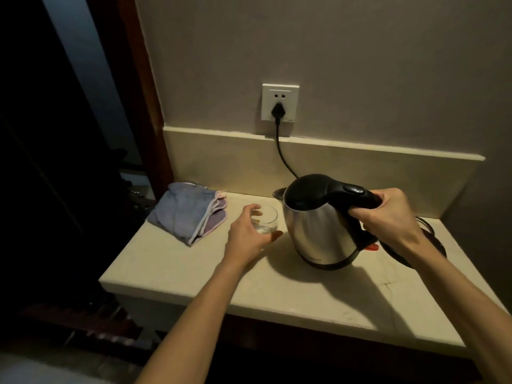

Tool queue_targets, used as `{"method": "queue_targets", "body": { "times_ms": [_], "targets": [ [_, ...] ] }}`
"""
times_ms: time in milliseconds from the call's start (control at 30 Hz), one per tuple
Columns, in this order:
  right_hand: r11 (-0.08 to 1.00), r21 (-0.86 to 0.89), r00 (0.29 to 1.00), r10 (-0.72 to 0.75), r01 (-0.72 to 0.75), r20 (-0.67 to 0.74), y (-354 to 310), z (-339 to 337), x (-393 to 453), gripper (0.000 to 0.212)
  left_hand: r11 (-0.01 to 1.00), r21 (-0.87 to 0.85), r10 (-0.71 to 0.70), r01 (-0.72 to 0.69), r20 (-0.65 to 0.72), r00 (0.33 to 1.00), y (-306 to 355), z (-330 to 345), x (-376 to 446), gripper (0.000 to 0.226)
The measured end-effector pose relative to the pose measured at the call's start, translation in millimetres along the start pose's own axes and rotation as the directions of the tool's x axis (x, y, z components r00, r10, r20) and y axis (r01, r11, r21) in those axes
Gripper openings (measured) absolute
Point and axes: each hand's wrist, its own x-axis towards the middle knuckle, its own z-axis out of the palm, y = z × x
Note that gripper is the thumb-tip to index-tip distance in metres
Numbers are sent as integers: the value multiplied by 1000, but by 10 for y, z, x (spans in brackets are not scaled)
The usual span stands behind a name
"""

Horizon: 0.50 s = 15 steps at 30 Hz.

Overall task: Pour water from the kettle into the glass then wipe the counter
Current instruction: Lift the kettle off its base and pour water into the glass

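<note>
My right hand (388, 214) grips the kettle (321, 223) by its handle; my left hand (249, 231) wraps the glass (266, 218) just left of it; folded cloths (188, 212) lie far left on the counter (194, 273).

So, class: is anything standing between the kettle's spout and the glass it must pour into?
Nothing visible. The kettle, held by the right hand at its handle, has its spout right beside the glass, which the left hand grips. The folded cloth lies off to the far side.
</note>
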Motion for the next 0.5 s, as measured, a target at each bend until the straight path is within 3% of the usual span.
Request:
{"method": "queue_targets", "body": {
  "times_ms": [500],
  "targets": [
    [968,-252,995,22,3,96,-358,3,85,20,999,17,42,-42,-11,999,-62,17,32,91]
  ]
}}
